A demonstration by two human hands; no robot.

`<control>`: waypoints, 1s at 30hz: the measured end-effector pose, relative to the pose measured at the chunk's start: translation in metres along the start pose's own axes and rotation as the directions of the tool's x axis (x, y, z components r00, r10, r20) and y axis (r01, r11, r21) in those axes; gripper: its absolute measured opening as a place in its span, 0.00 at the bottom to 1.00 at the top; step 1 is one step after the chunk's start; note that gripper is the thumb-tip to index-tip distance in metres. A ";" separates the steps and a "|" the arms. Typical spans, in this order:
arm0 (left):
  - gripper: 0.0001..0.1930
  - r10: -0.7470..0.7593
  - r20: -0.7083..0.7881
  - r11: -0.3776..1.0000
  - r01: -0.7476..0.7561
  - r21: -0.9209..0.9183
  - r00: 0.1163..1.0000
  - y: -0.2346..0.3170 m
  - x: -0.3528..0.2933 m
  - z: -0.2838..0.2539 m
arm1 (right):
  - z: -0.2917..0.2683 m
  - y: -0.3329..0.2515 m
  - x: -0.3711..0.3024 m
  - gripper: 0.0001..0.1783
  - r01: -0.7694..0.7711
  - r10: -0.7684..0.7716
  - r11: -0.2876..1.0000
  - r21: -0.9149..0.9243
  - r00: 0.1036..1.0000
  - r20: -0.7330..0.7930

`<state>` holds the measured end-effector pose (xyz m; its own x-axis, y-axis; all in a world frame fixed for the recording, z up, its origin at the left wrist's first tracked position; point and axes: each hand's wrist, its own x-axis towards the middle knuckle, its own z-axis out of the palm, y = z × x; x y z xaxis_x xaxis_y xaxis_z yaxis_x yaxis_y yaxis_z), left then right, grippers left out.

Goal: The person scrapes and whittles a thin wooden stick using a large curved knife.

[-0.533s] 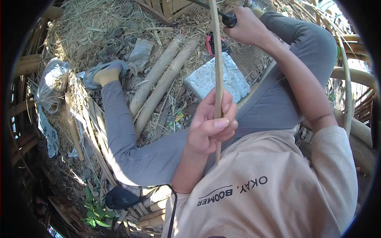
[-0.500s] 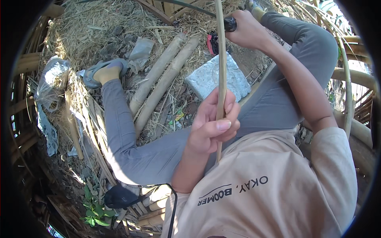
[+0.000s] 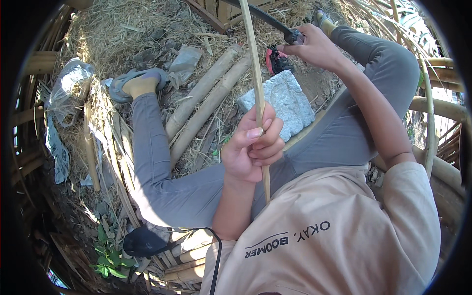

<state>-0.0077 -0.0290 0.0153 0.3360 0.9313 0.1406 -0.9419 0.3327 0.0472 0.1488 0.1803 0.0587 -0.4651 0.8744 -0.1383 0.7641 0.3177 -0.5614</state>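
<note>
My left hand (image 3: 253,145) is closed round a long, thin bamboo strip (image 3: 256,73). The strip stands nearly upright in the picture, leaning a little left at its far end, its near end by my shirt. Farther off to the right, my right hand (image 3: 314,46) grips the dark handle of a long-bladed knife (image 3: 271,20). Its dark blade points up and left toward the strip's far part; whether they touch I cannot tell, and the blade's tip is out of view. Below the right hand lies a pale, flat stone block (image 3: 287,103).
Two bamboo poles (image 3: 211,101) lie on straw-covered ground between my spread legs. Beside the block is a red and black item (image 3: 278,60). Clear plastic bags (image 3: 71,88) lie at left, a black cap-like thing (image 3: 146,241) at lower left. Bamboo rails (image 3: 440,104) stand at right.
The strip's far end has swung left, and my left hand has shifted slightly left with it. My right hand and the knife have moved right and slightly nearer, the handle now farther from the strip.
</note>
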 end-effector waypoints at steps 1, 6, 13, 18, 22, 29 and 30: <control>0.15 0.003 0.008 1.000 -0.003 -0.014 1.000 0.001 0.000 -0.001 | -0.002 0.001 0.000 0.22 -0.006 0.006 1.000 0.015 1.000 0.006; 0.14 0.017 -0.020 1.000 -0.018 -0.024 1.000 0.002 0.003 -0.005 | -0.010 -0.004 -0.006 0.23 0.032 -0.030 0.999 0.042 0.998 -0.054; 0.10 0.065 -0.121 0.995 -0.072 -0.062 0.990 0.003 0.008 -0.007 | -0.007 -0.007 -0.019 0.14 0.318 -0.315 0.945 0.078 0.948 -0.050; 0.10 0.095 -0.192 0.995 -0.096 0.002 0.977 0.001 0.011 -0.009 | 0.000 -0.020 -0.035 0.11 0.327 -0.334 0.942 0.074 0.934 0.130; 0.11 0.103 -0.274 0.991 -0.075 0.110 0.956 -0.001 0.016 -0.008 | 0.008 -0.019 -0.040 0.11 0.369 -0.370 0.929 0.032 0.923 0.102; 0.09 0.188 -0.426 0.960 -0.074 0.271 0.885 -0.005 0.016 -0.021 | 0.028 -0.004 -0.034 0.13 0.359 -0.347 0.932 -0.052 0.925 0.155; 0.09 0.198 -0.465 0.953 -0.057 0.298 0.863 -0.006 0.017 -0.020 | 0.029 -0.002 -0.033 0.13 0.378 -0.362 0.922 -0.085 0.919 0.157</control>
<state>0.0036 -0.0125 -0.0021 0.1052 0.9382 -0.3296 -0.9176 0.2194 0.3315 0.1495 0.1400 0.0407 -0.7745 0.6304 -0.0519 0.5665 0.6549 -0.5002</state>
